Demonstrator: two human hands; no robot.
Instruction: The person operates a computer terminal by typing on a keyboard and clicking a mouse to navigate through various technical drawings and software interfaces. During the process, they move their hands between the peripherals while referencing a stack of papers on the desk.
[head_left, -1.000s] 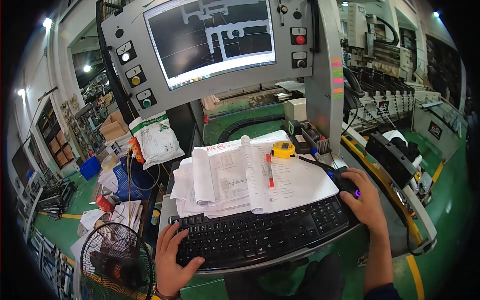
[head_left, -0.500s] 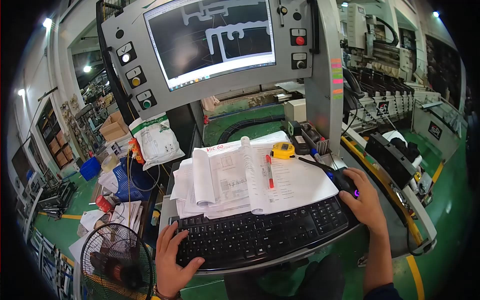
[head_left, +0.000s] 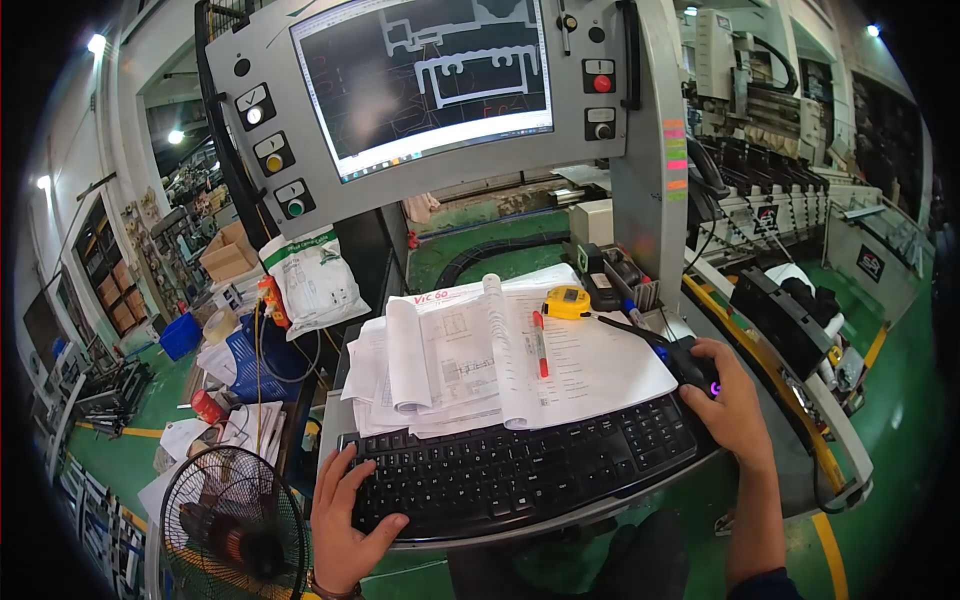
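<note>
papers [head_left: 470, 350]: red heading "VIC 60" | other print too small to read

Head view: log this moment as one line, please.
left hand on keyboard edge | right hand on mouse | papers behind keyboard | monitor shows profile drawing
</note>
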